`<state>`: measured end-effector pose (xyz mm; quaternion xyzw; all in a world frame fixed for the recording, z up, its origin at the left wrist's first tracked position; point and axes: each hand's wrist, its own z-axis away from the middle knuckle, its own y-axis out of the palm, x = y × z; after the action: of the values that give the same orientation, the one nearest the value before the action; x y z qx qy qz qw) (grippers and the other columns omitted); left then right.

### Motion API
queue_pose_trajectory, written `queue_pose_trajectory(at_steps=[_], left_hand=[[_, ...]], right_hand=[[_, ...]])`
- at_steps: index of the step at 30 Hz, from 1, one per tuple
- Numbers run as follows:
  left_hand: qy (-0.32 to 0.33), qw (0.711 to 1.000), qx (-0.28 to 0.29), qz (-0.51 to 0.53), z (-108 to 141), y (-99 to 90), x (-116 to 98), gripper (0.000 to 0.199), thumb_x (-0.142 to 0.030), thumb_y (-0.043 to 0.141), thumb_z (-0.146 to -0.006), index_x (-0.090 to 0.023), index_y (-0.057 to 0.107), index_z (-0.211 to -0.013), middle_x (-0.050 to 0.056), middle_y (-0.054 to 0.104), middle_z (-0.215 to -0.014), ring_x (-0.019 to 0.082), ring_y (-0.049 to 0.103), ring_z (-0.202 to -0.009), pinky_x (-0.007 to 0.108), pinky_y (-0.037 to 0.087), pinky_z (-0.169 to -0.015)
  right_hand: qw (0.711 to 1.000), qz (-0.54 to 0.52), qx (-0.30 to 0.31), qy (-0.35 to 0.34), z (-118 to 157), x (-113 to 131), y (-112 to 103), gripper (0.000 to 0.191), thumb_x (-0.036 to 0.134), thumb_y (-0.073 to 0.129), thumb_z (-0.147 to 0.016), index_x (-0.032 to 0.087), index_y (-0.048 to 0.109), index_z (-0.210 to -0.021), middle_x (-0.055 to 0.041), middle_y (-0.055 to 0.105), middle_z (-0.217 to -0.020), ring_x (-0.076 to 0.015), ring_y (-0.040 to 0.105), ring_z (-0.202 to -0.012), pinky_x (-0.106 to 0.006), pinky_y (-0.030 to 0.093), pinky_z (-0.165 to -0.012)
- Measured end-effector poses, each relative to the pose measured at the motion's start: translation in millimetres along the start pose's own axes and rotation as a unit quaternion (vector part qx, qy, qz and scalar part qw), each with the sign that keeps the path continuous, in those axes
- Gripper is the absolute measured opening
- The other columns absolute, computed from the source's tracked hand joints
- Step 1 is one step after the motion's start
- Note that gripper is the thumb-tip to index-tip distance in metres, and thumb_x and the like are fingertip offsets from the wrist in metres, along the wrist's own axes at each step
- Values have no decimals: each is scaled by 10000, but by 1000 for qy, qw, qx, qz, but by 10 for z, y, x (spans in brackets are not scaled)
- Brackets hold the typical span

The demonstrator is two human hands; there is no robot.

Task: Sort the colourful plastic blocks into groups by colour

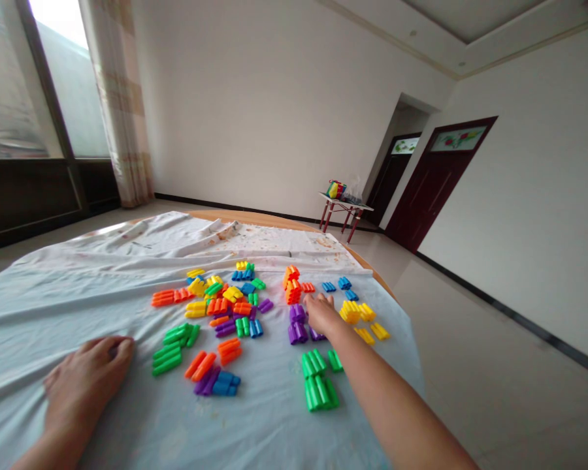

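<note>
Head view: a round counter (274,220) with a wooden rim carries a pale blue sheet (39,326), and a stained white cloth (176,238) lies rumpled across its far side. Interlocking plastic blocks (225,300) lie on the sheet in loose groups, with a mixed heap of every colour left of centre.

The right hand (321,313) stretches out over the sheet, its fingers (318,300) curved down between purple blocks (297,323) and yellow blocks (355,320), just below a few blue blocks (338,285). Whether it grips a block cannot be told. Orange blocks (292,287) stand stacked beyond the purple ones. Bright green blocks (318,382) sit just beside the right forearm (372,385), toward the near side of the sheet.

The left hand (88,372) rests palm down on the sheet, released and holding nothing, near a second batch of green blocks (169,349). Pale sheet lies between this hand and the heap, and the nearest blocks sit well in from the sheet's right edge, where it hangs over the counter's rim above the tiled floor (490,391).

Well apart from the counter, by a doorway, stands a small red-legged side table (345,205). It carries a multicoloured package (336,189) and a clear plastic bag (353,192); what is inside them is too small to tell.
</note>
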<state>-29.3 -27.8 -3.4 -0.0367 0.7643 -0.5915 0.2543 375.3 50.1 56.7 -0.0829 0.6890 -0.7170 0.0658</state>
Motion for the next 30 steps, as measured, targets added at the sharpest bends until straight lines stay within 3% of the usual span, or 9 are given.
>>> queue_pose_trajectory(at_steps=[11, 18, 21, 25, 30], left_hand=[[-24, 999, 25, -22, 32, -54, -76, 572, -479, 156, -866, -217, 619, -1077, 91, 555, -1252, 299, 467, -1156, 422, 336, -931], [-24, 999, 9, -23, 45, -24, -81, 547, -474, 198, -873, -211, 636, -1066, 98, 559, -1248, 311, 483, -1135, 430, 342, -930], [-22, 1000, 10, -14, 50, -33, -94, 525, -465, 218, -875, -212, 646, -1044, 95, 565, -1243, 314, 485, -1133, 439, 344, -928], [-19, 1000, -1, -2, 71, -42, -99, 493, -449, 249, -874, -212, 654, -1025, 96, 577, -1223, 313, 496, -1115, 443, 344, -927], [-9, 1000, -2, 0, 102, -63, -98, 487, -434, 246, -880, -208, 655, -1018, 95, 581, -1216, 310, 489, -1122, 440, 327, -942]], right_hand=[[1000, 9, 5, -12, -47, 104, 98, 398, -3, 436, -738, 114, 547, -1102, -151, 655, -1040, -285, 509, -1090, -407, 309, -869], [997, -21, -73, -18, 107, 183, -90, 368, 69, 425, -807, 170, 544, -1140, -112, 652, -1052, -256, 481, -1106, -402, 302, -901], [983, -100, -104, -117, 196, 421, -125, 338, 107, 473, -809, 204, 578, -1115, -62, 653, -1068, -214, 509, -1063, -350, 329, -919], [947, -158, -64, -271, 252, 910, 0, 325, 116, 521, -799, 186, 603, -1106, -52, 641, -1116, -180, 526, -1063, -291, 352, -944], [946, -148, -29, -289, 230, 1333, 233, 344, 307, 582, -819, 172, 589, -1135, -88, 629, -1128, -218, 528, -1070, -345, 366, -950]])
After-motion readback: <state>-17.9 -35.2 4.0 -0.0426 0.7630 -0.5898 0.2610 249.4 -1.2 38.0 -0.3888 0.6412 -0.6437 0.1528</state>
